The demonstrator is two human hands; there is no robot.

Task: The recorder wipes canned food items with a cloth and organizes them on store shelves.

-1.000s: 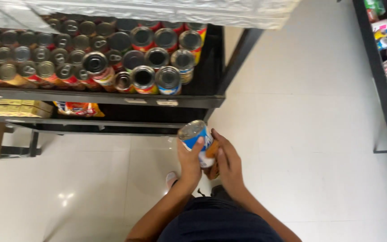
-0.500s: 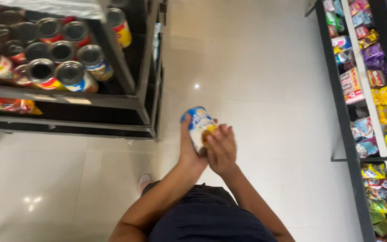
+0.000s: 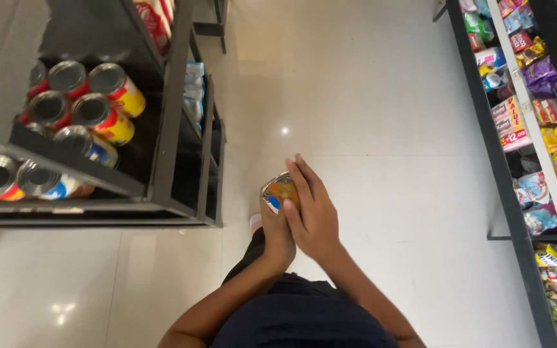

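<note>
I had the can (image 3: 278, 192) clamped between both hands out in front of my waist over the floor (image 3: 381, 129): left hand (image 3: 277, 233) cupped under and behind it to carry the weight, right hand (image 3: 314, 209) laid over its top and side, fingers (image 3: 304, 177) wrapped on to stop it rolling. Both hands were clenched on the can, nothing loose. It sat mid-aisle, well apart from the tins (image 3: 91, 106) on the left rack (image 3: 175, 129) and the snack shelf (image 3: 504, 161) on the right.

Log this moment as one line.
left hand: under can | right hand: over can | rack of cans: left | snack shelves: right
</note>
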